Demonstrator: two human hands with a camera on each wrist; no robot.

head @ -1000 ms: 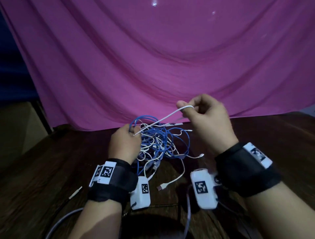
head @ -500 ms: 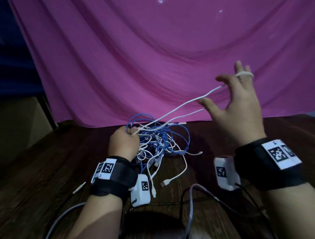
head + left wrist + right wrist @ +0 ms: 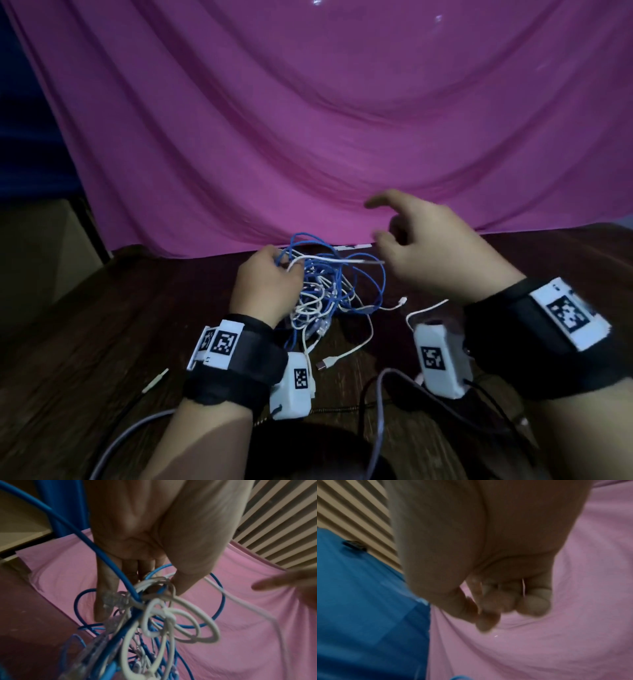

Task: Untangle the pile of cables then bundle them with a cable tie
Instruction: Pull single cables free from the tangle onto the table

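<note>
- Pink cloth backdrop [image 3: 342,120] hangs behind a dark wooden table [image 3: 102,325]; light is dim, and the right wrist view is blurred.
- Pile of cables [image 3: 329,291]: blue and white strands knotted together, sitting on the table near its far edge, under and just right of the left hand [image 3: 265,291].
- Left hand: thumb and fingers close on the top of the knot. In the left wrist view, white loops and a blue strand bunch at the fingertips [image 3: 180,586].
- Right hand [image 3: 435,250]: raised above the table just right of the pile, fingers loosely bent and spread, nothing held that I can see.
- White cable [image 3: 339,261]: one free run leaves the left-hand pinch and lies roughly level, long axis left to right, far end pointing at the right hand. Whether it touches that hand I cannot tell.
- USB plug [image 3: 323,364] of another white lead rests on the table nearer the person, pointing toward the left wrist.
- No cable tie identified in any view.
- Judgement: step in hand is untangling, early stage; the knot looks dense.
- To do it well: keep the left hand anchoring the knot, have the right retake the free white run close to the pinch, and draw it out along its own axis slowly; back off if the loops tighten.
</note>
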